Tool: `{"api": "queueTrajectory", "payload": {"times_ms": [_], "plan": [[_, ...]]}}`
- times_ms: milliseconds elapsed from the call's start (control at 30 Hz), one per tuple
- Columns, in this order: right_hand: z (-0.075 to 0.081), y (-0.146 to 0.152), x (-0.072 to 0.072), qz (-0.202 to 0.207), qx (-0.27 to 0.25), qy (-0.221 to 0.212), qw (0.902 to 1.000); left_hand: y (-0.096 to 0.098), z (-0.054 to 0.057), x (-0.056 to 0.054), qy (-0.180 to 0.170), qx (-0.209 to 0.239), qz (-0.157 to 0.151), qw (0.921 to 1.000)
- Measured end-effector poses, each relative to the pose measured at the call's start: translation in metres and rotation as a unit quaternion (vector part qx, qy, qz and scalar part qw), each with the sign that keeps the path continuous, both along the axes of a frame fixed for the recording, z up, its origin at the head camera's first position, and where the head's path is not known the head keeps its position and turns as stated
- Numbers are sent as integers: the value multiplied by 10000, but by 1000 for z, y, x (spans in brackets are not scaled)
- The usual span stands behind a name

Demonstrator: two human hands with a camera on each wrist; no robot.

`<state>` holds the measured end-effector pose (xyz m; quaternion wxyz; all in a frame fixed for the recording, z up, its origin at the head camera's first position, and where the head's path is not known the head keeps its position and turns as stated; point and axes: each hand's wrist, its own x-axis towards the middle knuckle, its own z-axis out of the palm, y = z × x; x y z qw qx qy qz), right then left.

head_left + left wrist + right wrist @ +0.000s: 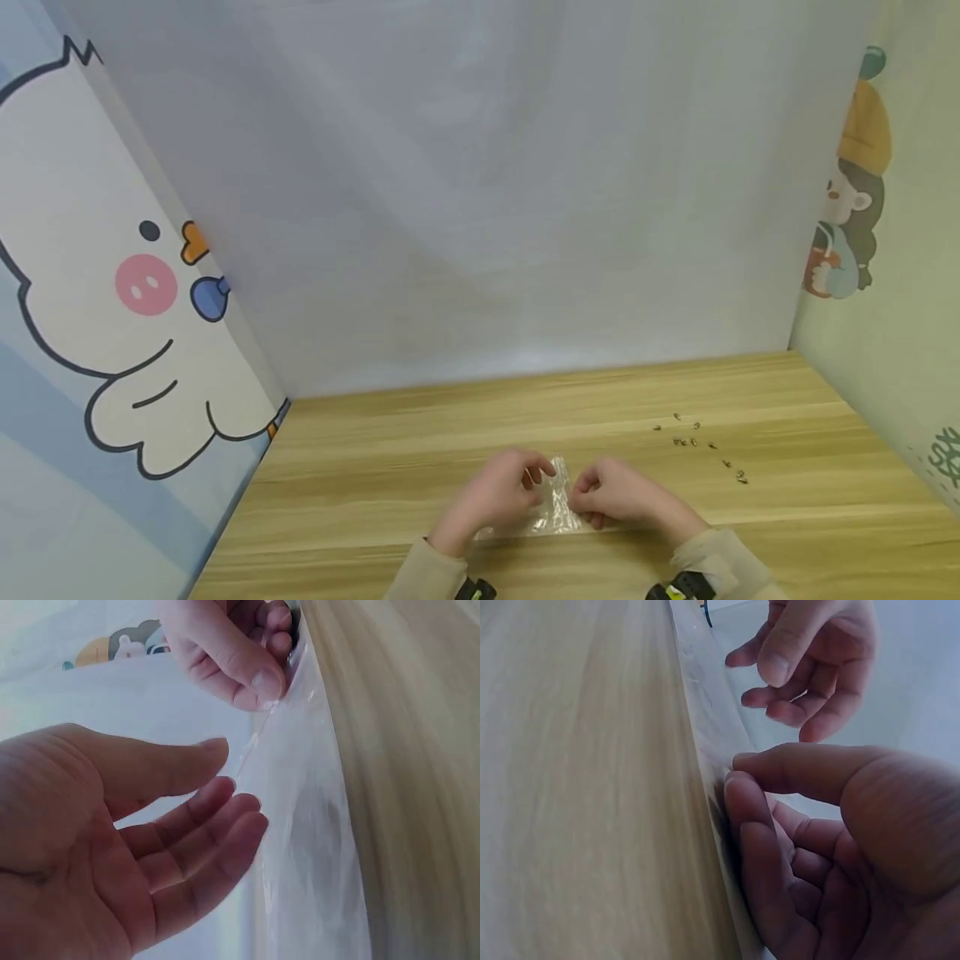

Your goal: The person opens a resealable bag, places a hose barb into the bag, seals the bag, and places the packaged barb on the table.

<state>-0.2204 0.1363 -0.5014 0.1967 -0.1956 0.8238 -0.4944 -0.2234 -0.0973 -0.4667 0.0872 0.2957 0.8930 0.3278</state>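
At the lower centre of the head view we see a clear plastic bag (557, 507) lying on the wood-grain tabletop (360, 471), between the two hands. Our right hand (618, 493) pinches the bag's right-hand edge between thumb and index fingertip, as the right wrist view shows, with the other fingers curled in behind. Our left hand (502, 493) is released: its thumb and fingers stand apart beside the film, gripping nothing. Whether a fingertip brushes the plastic, we cannot tell.

The main risk, we judge, lies in that narrow hold. The film looks thin and slick, so a sideways pull could slip out from the right fingertips, and with the left hand not gripping, nothing else would steady the bag. It could then slide or twist on the smooth wood. If its layers cling together, we might catch both at once or miss the edge; a hard tug could tear it. We cannot make out an opening from here.

Right of centre in the lower half of the frame lies a scatter of small dark pieces (741, 477), too small to identify. They lie apart from the right hand, but a wide swing of the right sleeve (723, 560) could knock the nearest ones away.
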Motion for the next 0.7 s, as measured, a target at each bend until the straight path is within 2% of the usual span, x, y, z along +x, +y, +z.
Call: {"api": "queueTrajectory", "payload": {"times_ms": [167,267,400,533,700], "plan": [[1,-1,0,-2,-80,-72,9999,5,-4,-3,-309,119,122,9994],[2,-2,1,-3,-175,-208,9996,3,-8,-5,-583,344,182,9975],[3,-1,1,-24,-310,-458,9985,-2,-14,-6,-1022,711,208,9920],[2,1,0,23,-516,-645,9966,-6,-16,-7,-1403,904,224,9857],[2,1,-1,119,-653,-681,9955,-7,-15,-7,-1586,930,271,9826]]}}
